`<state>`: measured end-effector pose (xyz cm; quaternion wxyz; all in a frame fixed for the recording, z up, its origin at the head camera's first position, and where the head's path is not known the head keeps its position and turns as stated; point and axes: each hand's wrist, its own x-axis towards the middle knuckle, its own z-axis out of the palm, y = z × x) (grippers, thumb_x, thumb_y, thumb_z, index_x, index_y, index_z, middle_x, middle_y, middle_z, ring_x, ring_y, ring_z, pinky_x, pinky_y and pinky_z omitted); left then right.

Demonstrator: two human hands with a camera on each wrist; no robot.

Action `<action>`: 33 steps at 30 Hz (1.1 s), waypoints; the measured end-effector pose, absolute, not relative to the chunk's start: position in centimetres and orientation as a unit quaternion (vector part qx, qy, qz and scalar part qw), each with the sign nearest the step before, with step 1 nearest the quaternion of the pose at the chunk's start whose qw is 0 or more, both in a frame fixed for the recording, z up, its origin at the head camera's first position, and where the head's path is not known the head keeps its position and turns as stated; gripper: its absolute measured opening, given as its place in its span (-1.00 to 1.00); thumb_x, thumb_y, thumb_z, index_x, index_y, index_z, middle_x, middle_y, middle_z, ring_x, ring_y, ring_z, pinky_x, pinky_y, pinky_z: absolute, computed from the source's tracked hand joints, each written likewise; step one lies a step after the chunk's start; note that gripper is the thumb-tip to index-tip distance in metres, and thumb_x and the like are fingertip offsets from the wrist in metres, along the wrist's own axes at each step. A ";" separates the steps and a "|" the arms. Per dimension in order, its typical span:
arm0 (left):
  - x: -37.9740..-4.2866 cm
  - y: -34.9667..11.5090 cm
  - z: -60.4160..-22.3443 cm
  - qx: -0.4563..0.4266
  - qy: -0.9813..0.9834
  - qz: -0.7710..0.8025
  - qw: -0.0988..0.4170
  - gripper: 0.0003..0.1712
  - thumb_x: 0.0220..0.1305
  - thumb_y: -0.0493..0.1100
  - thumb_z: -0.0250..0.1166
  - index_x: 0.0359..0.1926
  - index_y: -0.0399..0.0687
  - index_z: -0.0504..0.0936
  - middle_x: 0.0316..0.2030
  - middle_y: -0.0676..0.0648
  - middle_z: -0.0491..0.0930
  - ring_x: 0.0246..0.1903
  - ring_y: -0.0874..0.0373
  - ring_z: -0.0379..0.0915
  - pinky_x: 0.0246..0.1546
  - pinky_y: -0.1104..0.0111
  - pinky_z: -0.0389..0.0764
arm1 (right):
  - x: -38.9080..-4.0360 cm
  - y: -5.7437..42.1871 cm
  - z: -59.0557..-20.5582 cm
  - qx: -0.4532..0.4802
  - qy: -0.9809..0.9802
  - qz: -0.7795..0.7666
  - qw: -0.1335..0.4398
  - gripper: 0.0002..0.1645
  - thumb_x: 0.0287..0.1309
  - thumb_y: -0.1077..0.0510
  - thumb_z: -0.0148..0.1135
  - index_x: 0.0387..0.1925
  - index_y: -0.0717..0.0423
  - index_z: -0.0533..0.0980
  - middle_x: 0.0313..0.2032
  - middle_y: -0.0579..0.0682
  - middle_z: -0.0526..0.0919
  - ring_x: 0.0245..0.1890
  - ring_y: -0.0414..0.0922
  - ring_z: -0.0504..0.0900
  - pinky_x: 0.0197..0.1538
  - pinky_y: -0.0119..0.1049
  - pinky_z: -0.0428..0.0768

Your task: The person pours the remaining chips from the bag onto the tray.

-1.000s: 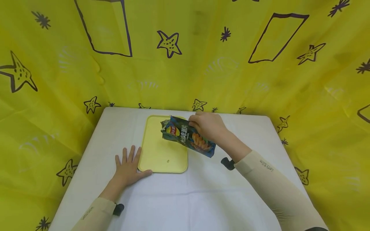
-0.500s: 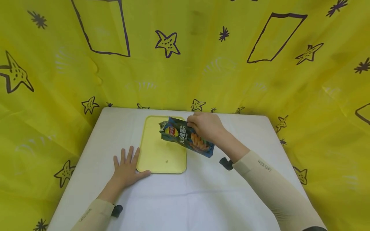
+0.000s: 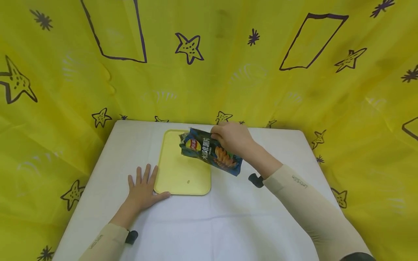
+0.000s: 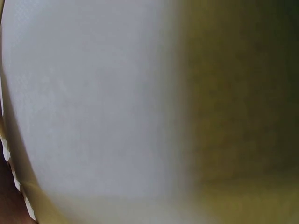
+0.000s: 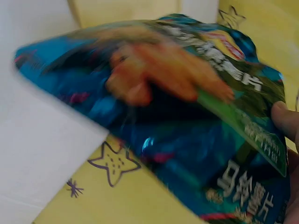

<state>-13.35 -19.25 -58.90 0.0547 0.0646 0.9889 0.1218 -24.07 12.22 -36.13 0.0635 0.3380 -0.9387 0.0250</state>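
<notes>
A dark blue-green potato chip bag [image 3: 213, 154] with a red and yellow logo is gripped along its upper edge by my right hand [image 3: 233, 137]. The bag is tilted above the right part of a yellow tray [image 3: 179, 168], its torn, opened end pointing left over the tray. In the right wrist view the thumb [image 5: 286, 119] presses on the front of the bag. One small crumb [image 3: 188, 181] lies near the tray's front. With fingers spread, my left hand [image 3: 142, 194] rests on the table, thumb and fingers at the tray's lower left corner.
A white cloth covers the table [image 3: 212, 232]. Behind and on both sides hangs a yellow curtain [image 3: 215, 83] with drawn stars. The left wrist view is mostly a blurred white and yellow surface.
The right hand has lifted the chip bag slightly over the last half second and still grips it. My left hand stays in place by the tray; the head view has shifted a little.
</notes>
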 end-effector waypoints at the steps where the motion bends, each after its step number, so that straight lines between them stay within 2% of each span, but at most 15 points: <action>1: -13.4 -19.2 -58.9 0.065 0.989 0.123 0.055 0.36 -0.21 0.71 -0.11 0.44 -0.05 -0.20 0.41 -0.26 -0.27 0.33 -0.33 -0.56 0.11 -0.31 -0.47 | -24.1 12.2 -36.1 0.339 -0.939 0.021 0.057 -0.84 0.24 -0.03 0.10 -0.26 -0.15 0.57 -0.42 -0.18 0.53 -0.46 -0.19 0.50 -0.51 -0.29 0.47; 4: -13.6 -19.2 -58.8 0.065 0.989 0.124 0.055 0.36 -0.22 0.71 -0.11 0.44 -0.05 -0.21 0.41 -0.26 -0.27 0.33 -0.33 -0.56 0.11 -0.31 -0.48 | -24.1 12.2 -36.2 0.339 -0.940 0.010 0.044 -0.83 0.25 -0.05 0.08 -0.27 -0.15 0.57 -0.43 -0.16 0.49 -0.47 -0.19 0.50 -0.54 -0.31 0.46; 12: -13.5 -19.4 -58.9 0.070 0.989 0.120 0.056 0.35 -0.18 0.70 -0.11 0.44 -0.04 -0.25 0.41 -0.26 -0.30 0.33 -0.32 -0.59 0.11 -0.31 -0.50 | -24.2 11.8 -36.4 0.336 -0.940 0.009 0.061 -0.85 0.23 -0.03 0.10 -0.31 -0.14 0.57 -0.43 -0.17 0.50 -0.49 -0.20 0.48 -0.53 -0.29 0.47; 21: -13.5 -19.3 -59.0 0.073 0.990 0.110 0.053 0.34 -0.17 0.70 -0.13 0.44 -0.03 -0.26 0.41 -0.25 -0.31 0.33 -0.32 -0.59 0.11 -0.31 -0.48 | -23.9 10.9 -36.5 0.356 -0.931 -0.012 0.074 -0.87 0.22 -0.03 0.12 -0.39 -0.17 0.55 -0.49 -0.20 0.47 -0.61 -0.24 0.41 -0.66 -0.34 0.33; 33: -13.6 -19.3 -58.8 0.072 0.989 0.120 0.054 0.36 -0.20 0.71 -0.14 0.44 -0.04 -0.24 0.41 -0.26 -0.30 0.33 -0.32 -0.59 0.10 -0.32 -0.48 | -23.6 10.5 -35.7 0.361 -0.931 -0.023 0.045 -0.86 0.22 -0.04 0.11 -0.38 -0.18 0.58 -0.50 -0.17 0.46 -0.58 -0.22 0.42 -0.66 -0.33 0.32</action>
